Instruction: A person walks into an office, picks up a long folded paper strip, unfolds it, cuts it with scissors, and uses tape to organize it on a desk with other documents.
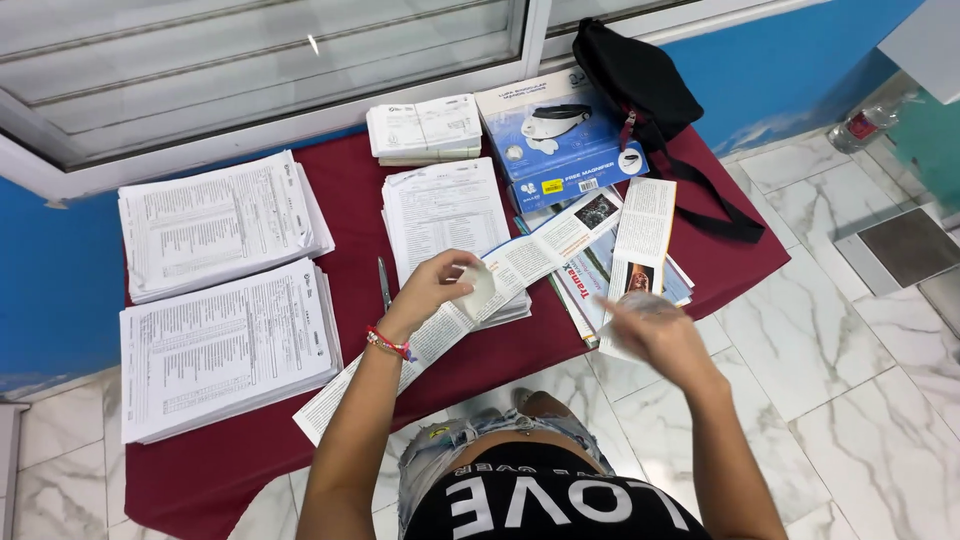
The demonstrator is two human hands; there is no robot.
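A desk (350, 190) under a dark red cloth carries several stacks of printed forms (215, 225), a pen (384, 283), a blue box (555, 135), a black bag (635, 80) and folded leaflets (610, 260).

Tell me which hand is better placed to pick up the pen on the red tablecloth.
The left hand. It hovers just right of the pen, though it pinches a small white piece. The right hand is blurred, farther off beyond the long folded leaflet.
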